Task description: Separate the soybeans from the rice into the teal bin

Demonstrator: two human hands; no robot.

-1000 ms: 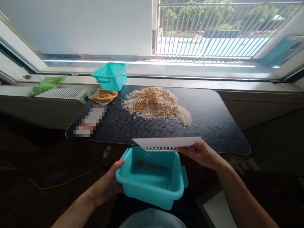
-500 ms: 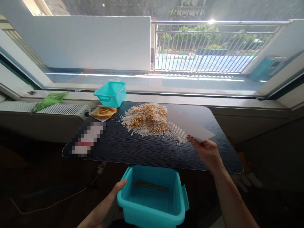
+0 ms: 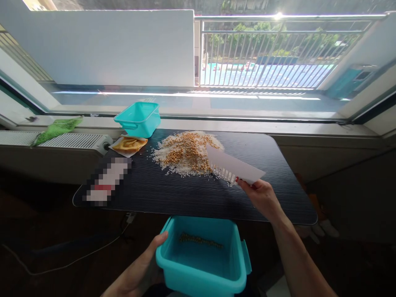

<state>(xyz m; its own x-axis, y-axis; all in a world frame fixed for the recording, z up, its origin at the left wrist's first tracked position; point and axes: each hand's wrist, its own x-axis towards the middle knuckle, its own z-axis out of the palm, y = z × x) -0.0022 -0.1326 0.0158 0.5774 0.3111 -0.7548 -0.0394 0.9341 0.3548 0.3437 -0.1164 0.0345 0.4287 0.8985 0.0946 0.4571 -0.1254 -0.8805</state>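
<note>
Right fingers (image 3: 251, 187) pinched tight on a white slotted sheet (image 3: 235, 164), tilted by the mixed pile (image 3: 188, 153).

So yeah, the sheet overlapped the right side of those white grains (image 3: 162, 154) and yellow beans (image 3: 177, 157) on my dark table (image 3: 161, 194), couldn't tell if it actually touched them. My left fingers (image 3: 159, 241) had the near turquoise tub (image 3: 201, 275) gripped, thumb at the rim, the others mostly hidden. That tub was just off the table's near edge, beans strung along the inside. Another turquoise tub (image 3: 152, 125) sat at the far left corner.
</note>
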